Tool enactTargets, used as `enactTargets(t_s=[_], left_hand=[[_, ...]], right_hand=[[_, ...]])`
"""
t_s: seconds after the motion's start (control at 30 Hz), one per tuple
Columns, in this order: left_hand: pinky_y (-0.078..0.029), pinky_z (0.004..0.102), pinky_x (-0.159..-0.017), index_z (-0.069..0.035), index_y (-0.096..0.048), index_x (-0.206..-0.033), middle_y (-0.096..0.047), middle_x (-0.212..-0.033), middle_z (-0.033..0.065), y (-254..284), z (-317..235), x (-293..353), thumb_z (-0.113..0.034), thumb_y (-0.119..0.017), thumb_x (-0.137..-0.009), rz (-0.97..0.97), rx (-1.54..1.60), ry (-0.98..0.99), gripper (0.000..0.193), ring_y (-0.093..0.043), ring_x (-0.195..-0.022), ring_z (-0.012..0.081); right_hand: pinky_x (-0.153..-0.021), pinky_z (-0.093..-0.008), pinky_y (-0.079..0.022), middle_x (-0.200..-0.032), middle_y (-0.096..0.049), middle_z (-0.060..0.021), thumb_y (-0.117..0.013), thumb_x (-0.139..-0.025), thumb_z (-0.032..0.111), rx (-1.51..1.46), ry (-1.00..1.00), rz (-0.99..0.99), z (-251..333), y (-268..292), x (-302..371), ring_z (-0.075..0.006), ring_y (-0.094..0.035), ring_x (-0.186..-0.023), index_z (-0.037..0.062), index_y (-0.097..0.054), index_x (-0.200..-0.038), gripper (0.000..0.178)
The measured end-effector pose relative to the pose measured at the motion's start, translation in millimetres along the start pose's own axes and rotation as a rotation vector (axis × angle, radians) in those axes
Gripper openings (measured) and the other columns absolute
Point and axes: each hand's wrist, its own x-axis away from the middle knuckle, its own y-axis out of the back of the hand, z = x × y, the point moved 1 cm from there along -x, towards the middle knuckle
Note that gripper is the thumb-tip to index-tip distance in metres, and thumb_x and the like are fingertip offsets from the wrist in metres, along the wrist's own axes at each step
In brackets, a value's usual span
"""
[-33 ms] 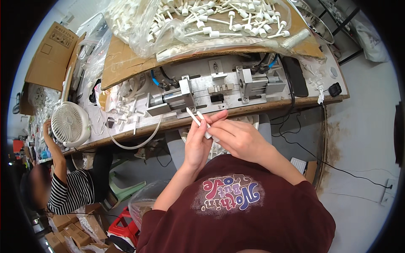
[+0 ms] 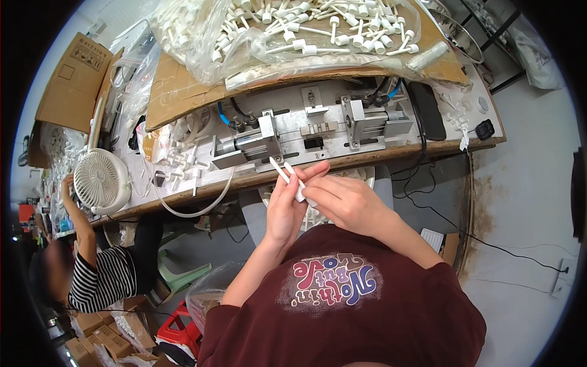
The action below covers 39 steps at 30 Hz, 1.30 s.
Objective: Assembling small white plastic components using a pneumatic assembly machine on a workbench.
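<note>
Two slim white plastic sticks (image 2: pixel 279 169) rise side by side from between my hands, just in front of the bench edge. My left hand (image 2: pixel 282 214) is closed around them, thumb lying along their length. From the other side my right hand (image 2: pixel 350 200) pinches their lower ends, where thicker white heads partly show; fingers hide the rest. Beyond my fingertips stands a metal clamping fixture (image 2: pixel 315 142), with a cylinder block (image 2: pixel 254 144) on its left and another (image 2: pixel 373 122) on its right. Between the blocks sits a small ridged holder (image 2: pixel 319 128).
Many white capped sticks (image 2: pixel 367 37) lie in clear plastic on a cardboard sheet (image 2: pixel 177 98) above the fixture. White pieces (image 2: pixel 183 168) are scattered left, near a fan (image 2: pixel 101 182). A hose (image 2: pixel 202 214) loops over the bench edge. A person in stripes (image 2: pixel 104 275) works at far left.
</note>
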Motion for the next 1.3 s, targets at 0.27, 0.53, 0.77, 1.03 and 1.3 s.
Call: enactTargets(t_s=[0.27,0.53,0.77,1.03,1.3], left_hand=[[-0.044,0.0278,-0.089,-0.001,-0.047,-0.129,-0.061,-0.118,0.0124,21,5,-1,-0.019,-0.036,-0.106,-0.162,-0.323,-0.121,0.031,-0.055,-0.099,0.0129],[-0.039,0.0220,-0.071,-0.002,-0.046,-0.133,-0.053,-0.098,0.0005,19,-8,5,-0.012,-0.053,-0.098,-0.150,-0.292,-0.063,0.036,-0.046,-0.079,0.0063],[-0.041,0.0331,-0.106,-0.002,-0.021,-0.153,-0.048,-0.131,0.0115,13,-10,5,0.008,-0.047,-0.093,-0.007,-0.240,-0.039,0.066,-0.051,-0.121,0.0184],[-0.054,0.0344,-0.095,0.006,-0.039,-0.142,-0.051,-0.134,0.0201,-4,-21,4,0.008,-0.053,-0.093,-0.136,-0.398,-0.184,0.051,-0.061,-0.113,0.0263],[-0.059,0.0292,-0.083,0.009,-0.057,-0.116,-0.056,-0.123,0.0169,2,-26,8,0.017,-0.066,-0.079,-0.154,-0.578,-0.339,0.039,-0.066,-0.101,0.0230]], right_hand=[[-0.070,-0.0352,-0.053,-0.097,-0.060,-0.0084,-0.072,-0.076,0.007,-0.070,-0.090,-0.086,-12,1,7,-0.0257,-0.064,-0.084,0.0030,-0.063,-0.101,0.027],[-0.073,-0.0329,-0.054,-0.119,-0.064,-0.0139,-0.068,-0.072,0.006,0.386,-0.077,-0.111,-43,-5,-7,-0.0218,-0.067,-0.090,0.0015,-0.062,-0.094,0.023],[-0.064,-0.0282,-0.051,-0.118,-0.066,-0.0170,-0.062,-0.073,0.009,0.528,-0.089,0.001,-49,-21,-13,-0.0177,-0.068,-0.066,0.0041,-0.059,-0.083,0.012],[-0.057,-0.0314,-0.052,-0.120,-0.067,-0.0102,-0.068,-0.071,0.007,0.518,-0.159,0.036,-62,-21,-18,-0.0226,-0.064,-0.056,0.0042,-0.066,-0.091,0.020],[-0.053,-0.0324,-0.052,-0.118,-0.067,-0.0134,-0.065,-0.069,0.002,0.523,-0.149,0.035,-59,-22,-22,-0.0242,-0.065,-0.054,0.0031,-0.062,-0.084,0.015]])
